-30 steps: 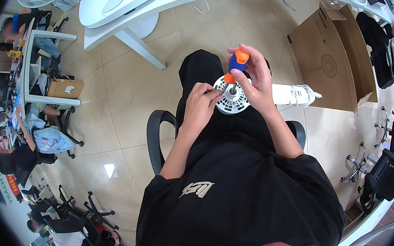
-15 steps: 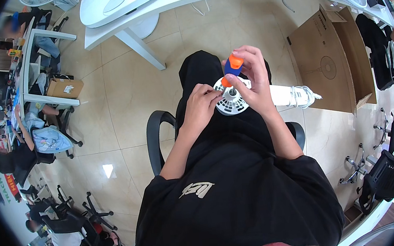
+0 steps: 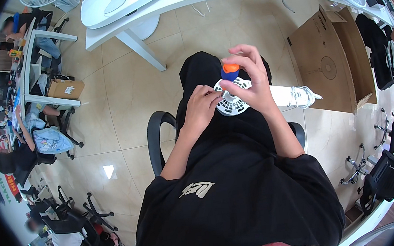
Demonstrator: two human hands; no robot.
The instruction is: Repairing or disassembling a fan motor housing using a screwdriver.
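Observation:
On my lap lies a white fan motor housing [image 3: 233, 105] with a round slotted face, its white neck [image 3: 281, 96] reaching right and wound with a white cord [image 3: 303, 97]. My right hand [image 3: 254, 81] grips an orange and blue screwdriver [image 3: 230, 75] by its handle, held above the slotted face. The screwdriver's tip is hidden. My left hand [image 3: 201, 104] rests at the left side of the face, fingertips pinched together near the screwdriver's lower end. Whatever those fingers hold is too small to make out.
A white table [image 3: 165, 4] runs ahead of me. To the right stands an open cardboard box [image 3: 321, 66]; office chairs [image 3: 387, 175] are behind it. My chair's armrest [image 3: 155, 142] is at my left. Several people sit at desks farther left.
My right hand has tipped the screwdriver more upright and its fingers have shifted around the handle. The left hand and the housing have hardly moved.

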